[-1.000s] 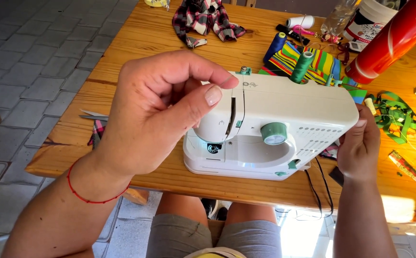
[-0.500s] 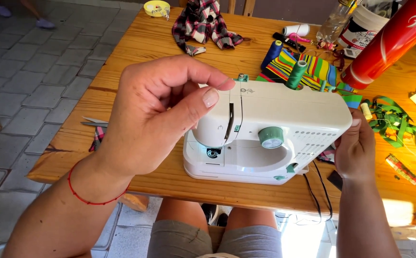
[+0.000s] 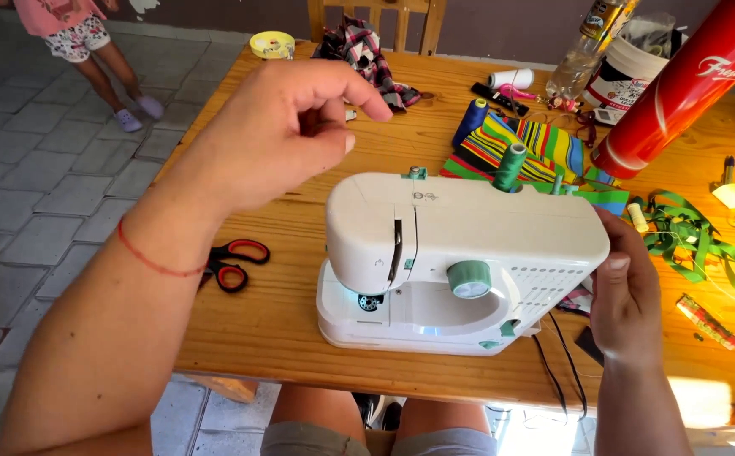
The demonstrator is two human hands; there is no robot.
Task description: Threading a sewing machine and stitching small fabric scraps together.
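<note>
A small white sewing machine [image 3: 460, 253] with a green dial stands on the wooden table [image 3: 274, 321] in front of me, a green thread spool [image 3: 509, 165] upright on its top. My left hand [image 3: 279, 131] hovers above and to the left of the machine, fingers loosely curled, holding nothing I can see. My right hand [image 3: 625, 291] rests against the machine's right end, thumb on its side.
Red-and-black scissors [image 3: 232, 262] lie left of the machine. Striped fabric [image 3: 545, 148], a blue spool [image 3: 470, 118], green ribbon [image 3: 697, 236], a red cylinder [image 3: 688, 80], a plaid cloth [image 3: 367, 51] and a chair sit behind. A child stands on the paved floor at far left.
My left hand lifted off the machine's front and moved up and left, uncovering the scissors. The view tilted up, showing more of the table's far side.
</note>
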